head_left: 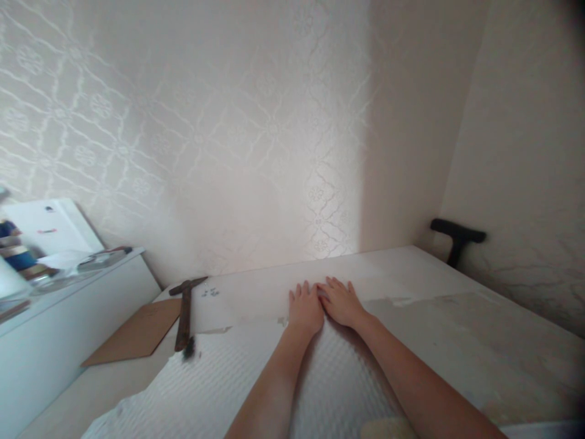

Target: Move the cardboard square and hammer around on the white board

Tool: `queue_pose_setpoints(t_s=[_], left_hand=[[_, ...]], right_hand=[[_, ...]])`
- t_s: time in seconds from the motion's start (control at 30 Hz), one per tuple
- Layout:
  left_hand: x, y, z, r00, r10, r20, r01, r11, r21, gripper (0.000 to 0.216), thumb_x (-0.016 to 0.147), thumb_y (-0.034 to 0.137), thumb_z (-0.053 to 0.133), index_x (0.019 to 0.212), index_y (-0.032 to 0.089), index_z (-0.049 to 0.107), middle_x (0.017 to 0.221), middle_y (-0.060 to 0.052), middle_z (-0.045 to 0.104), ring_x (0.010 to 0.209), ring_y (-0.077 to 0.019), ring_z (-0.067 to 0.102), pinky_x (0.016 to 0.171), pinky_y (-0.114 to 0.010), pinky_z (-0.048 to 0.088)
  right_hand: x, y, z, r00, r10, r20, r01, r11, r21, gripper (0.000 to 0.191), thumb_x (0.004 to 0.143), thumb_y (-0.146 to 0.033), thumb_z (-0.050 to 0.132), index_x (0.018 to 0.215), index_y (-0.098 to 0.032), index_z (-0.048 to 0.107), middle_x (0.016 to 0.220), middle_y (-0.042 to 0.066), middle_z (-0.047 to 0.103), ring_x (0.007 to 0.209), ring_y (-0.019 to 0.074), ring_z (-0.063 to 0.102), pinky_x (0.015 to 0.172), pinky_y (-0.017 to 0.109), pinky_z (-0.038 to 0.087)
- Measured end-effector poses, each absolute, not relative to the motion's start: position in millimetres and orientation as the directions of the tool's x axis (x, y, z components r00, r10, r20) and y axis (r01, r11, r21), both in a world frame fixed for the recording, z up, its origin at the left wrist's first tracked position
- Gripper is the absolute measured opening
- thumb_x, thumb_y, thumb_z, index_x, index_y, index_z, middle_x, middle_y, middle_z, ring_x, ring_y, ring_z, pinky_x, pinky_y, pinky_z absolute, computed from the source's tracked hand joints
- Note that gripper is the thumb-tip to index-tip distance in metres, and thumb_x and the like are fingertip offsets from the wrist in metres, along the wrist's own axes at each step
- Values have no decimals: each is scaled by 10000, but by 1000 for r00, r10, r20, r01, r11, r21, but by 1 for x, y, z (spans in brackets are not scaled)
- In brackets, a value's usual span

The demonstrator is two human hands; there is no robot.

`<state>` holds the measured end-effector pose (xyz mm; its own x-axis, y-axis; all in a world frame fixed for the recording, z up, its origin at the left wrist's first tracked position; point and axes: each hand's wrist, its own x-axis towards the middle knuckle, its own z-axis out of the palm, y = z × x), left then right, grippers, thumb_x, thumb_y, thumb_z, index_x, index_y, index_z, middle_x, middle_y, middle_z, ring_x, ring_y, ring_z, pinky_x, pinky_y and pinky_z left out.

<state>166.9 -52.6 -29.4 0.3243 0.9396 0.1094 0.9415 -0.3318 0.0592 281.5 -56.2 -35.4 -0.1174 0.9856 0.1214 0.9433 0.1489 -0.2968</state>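
Both my hands lie flat, side by side, on a white board (411, 274) near its far edge. My left hand (305, 308) has its fingers stretched out and pressed down at the upper edge of a white textured sheet (237, 384). My right hand (340, 302) lies open beside it, fingers touching the left hand's. The textured sheet covers the near part of the board under my forearms. Neither hand holds anything.
A hammer (185, 311) lies on the board to the left, with small nails (210, 292) by its head. A brown cardboard piece (137, 332) sticks out beyond it. A white cabinet (59, 305) with clutter stands at left. A black handle (457, 235) juts by the right wall.
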Motion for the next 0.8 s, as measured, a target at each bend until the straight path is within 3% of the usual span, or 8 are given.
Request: queue_pose_setpoints(t_s=[0.57, 0.7, 0.8], left_hand=[[166, -54, -28, 327, 938, 113, 940, -335, 61, 462, 897, 221, 244, 1340, 158, 357, 1416, -130, 314, 1287, -279, 297, 1038, -468, 243], [167, -53, -28, 329, 939, 102, 940, -336, 56, 463, 894, 228, 256, 1341, 152, 353, 1415, -132, 315, 1290, -281, 291, 1038, -470, 244], [166, -53, -28, 336, 935, 112, 938, -342, 47, 461, 892, 220, 248, 1330, 146, 372, 1411, -132, 324, 1288, -289, 292, 1033, -479, 251]], right_hand=[[282, -57, -36, -117, 985, 123, 941, 150, -302, 445, 895, -310, 317, 1318, -210, 412, 1421, 139, 298, 1307, 264, 220, 1021, 541, 121], [284, -53, -39, -98, 986, 135, 930, 139, -342, 451, 881, -293, 350, 1317, -195, 412, 1417, 121, 313, 1300, 246, 244, 1032, 526, 130], [285, -55, -23, -18, 967, 254, 890, 131, -436, 442, 859, -251, 375, 1291, -184, 444, 1370, 101, 398, 1258, 217, 330, 1045, 483, 172]])
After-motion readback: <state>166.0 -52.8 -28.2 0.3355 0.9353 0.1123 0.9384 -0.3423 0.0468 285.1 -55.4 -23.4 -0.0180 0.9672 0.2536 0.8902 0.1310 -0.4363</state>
